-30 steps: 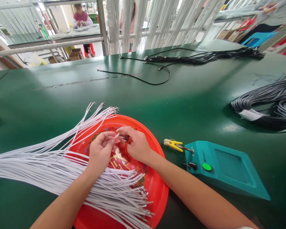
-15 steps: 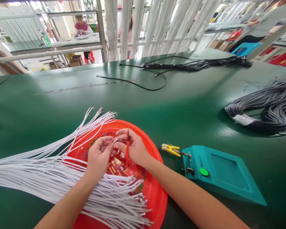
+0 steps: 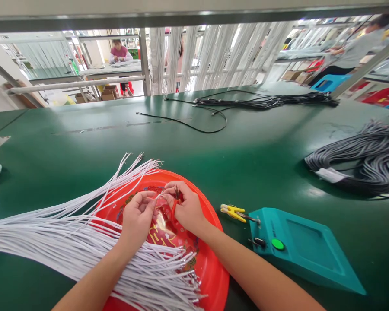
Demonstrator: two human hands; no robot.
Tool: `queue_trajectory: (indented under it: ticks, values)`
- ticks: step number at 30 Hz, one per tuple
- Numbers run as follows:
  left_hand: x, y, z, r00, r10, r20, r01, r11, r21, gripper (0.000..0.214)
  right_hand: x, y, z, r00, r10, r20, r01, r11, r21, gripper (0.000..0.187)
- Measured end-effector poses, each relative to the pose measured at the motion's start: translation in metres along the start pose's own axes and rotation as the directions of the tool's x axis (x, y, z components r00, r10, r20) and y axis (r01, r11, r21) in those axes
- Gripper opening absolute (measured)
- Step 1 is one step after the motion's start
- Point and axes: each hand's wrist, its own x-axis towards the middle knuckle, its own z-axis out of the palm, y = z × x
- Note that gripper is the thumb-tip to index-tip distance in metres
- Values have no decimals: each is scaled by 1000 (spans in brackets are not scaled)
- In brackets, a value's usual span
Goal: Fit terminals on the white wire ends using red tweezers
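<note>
My left hand (image 3: 137, 217) is closed, pinching the end of a white cable (image 3: 158, 196) between thumb and fingertips. My right hand (image 3: 187, 207) grips red-handled cutters (image 3: 174, 208), their dark tips pointing up, while its thumb and fingertips meet at the same cable end. Both hands hover over a red tray (image 3: 214, 259) with a printed floral bottom. A thick bundle of white cables (image 3: 68, 242) crosses the tray from the left, its stripped ends lying at the lower right under my left forearm. A smaller bunch (image 3: 129, 177) rests on the tray's far rim.
Right of the tray stands a teal device (image 3: 307, 242) with a green button and a yellow clip (image 3: 233, 211). A grey cable coil (image 3: 359, 160) lies at the right, black cables (image 3: 262, 101) along the back. A metal beam (image 3: 194, 15) spans overhead. People sit beyond the table.
The view has tilted up, bringing the overhead beam in. The cutters have turned in my right hand, their tips now nearer its fingers. My left hand still pinches the cable.
</note>
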Motion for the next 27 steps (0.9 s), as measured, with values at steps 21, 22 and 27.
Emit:
queue_trajectory:
  ticks: [21, 22, 27]
  values:
    - [-2, 1, 1, 999, 7, -43, -8, 1000, -17, 26, -4, 4, -2, 984, -168, 53, 174, 974, -146, 21]
    - [-2, 1, 1, 999, 6, -51, -7, 1000, -27, 27, -5, 4, -2, 976, -208, 64, 216, 960, -176, 26]
    - [-2, 8, 3, 996, -80, -39, 76, 992, -97, 35, -5, 6, -2, 981, -186, 50, 192, 955, -226, 27]
